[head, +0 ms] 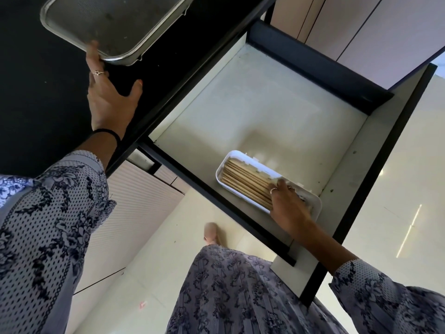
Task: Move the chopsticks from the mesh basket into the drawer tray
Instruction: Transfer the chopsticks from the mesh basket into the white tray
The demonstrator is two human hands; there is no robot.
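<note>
- The left hand [109,95] was raised over the dark countertop [36,97], its fingers straight and reaching up to the near rim of the mesh basket [113,22]; the fingertips touched that rim, the thumb spread out to the side.
- A ring sat on one finger of that hand and a dark band [106,135] circled the wrist above a patterned sleeve [50,213].
- The mesh basket lay on the countertop, near its edge; no chopsticks could be seen inside it.
- Right of the countertop the drawer [265,104] stood pulled out, with a pale floor and dark side walls.
- The white tray [222,175] lay in the drawer's near corner, close to the dark side wall.
- The chopsticks [245,180] lay bundled side by side inside the tray, running along its length.
- The right hand [287,204] rested on the nearer end of the chopsticks and the tray, fingers bent down onto them; whether they pinched the sticks or only pressed on them could not be determined.
- The two hands were well apart.
- A patterned skirt [240,290] and one foot [212,233] showed over the tiled floor below the drawer.
</note>
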